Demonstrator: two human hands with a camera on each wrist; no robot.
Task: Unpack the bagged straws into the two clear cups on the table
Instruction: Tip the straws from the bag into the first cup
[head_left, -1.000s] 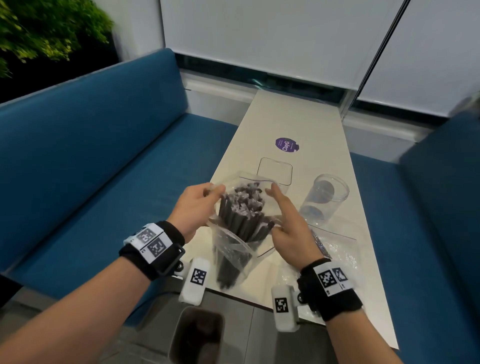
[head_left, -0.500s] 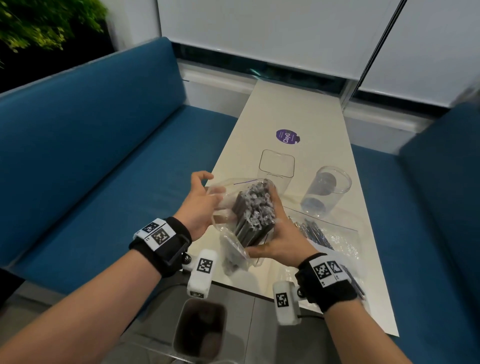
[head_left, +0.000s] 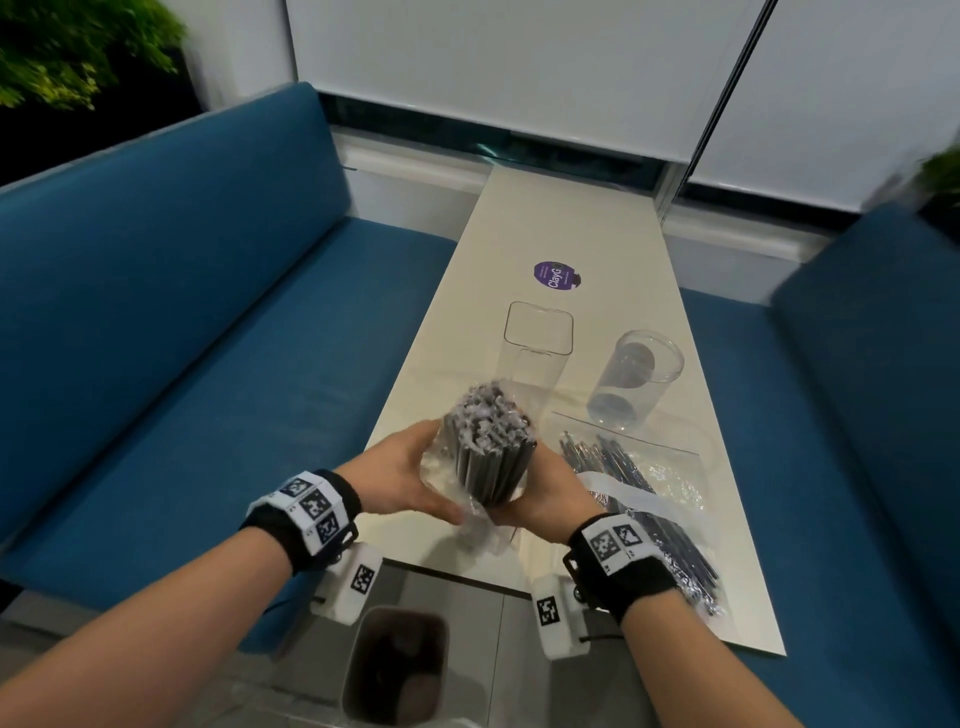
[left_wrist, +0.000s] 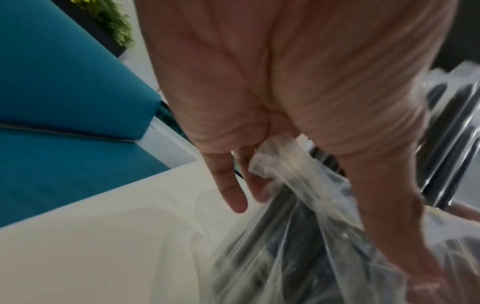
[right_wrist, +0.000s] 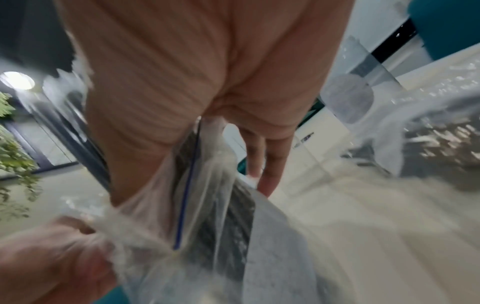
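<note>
A bundle of dark straws (head_left: 491, 449) stands tilted above the table's near end, with its tops bare and pointing at the square clear cup (head_left: 537, 338). A clear bag (head_left: 475, 519) hangs crumpled round the bundle's lower half. My left hand (head_left: 400, 475) grips the bag from the left, and the plastic (left_wrist: 298, 216) bunches under its thumb. My right hand (head_left: 550, 499) wraps the bundle from the right through the bag (right_wrist: 207, 205). The round clear cup (head_left: 636, 379) stands to the right of the square one. Both cups hold no straws.
A second clear bag of dark straws (head_left: 639, 499) lies on the white table (head_left: 571, 218) just right of my right hand. A purple sticker (head_left: 557, 275) lies beyond the cups. Blue benches (head_left: 208, 338) flank the table. A bin (head_left: 395, 670) stands below its near edge.
The bag has slid down off the straw tops. My right hand moved from the bag's mouth to wrap the bundle; my left hand dropped lower on the bag. The bundle now tilts toward the cups.
</note>
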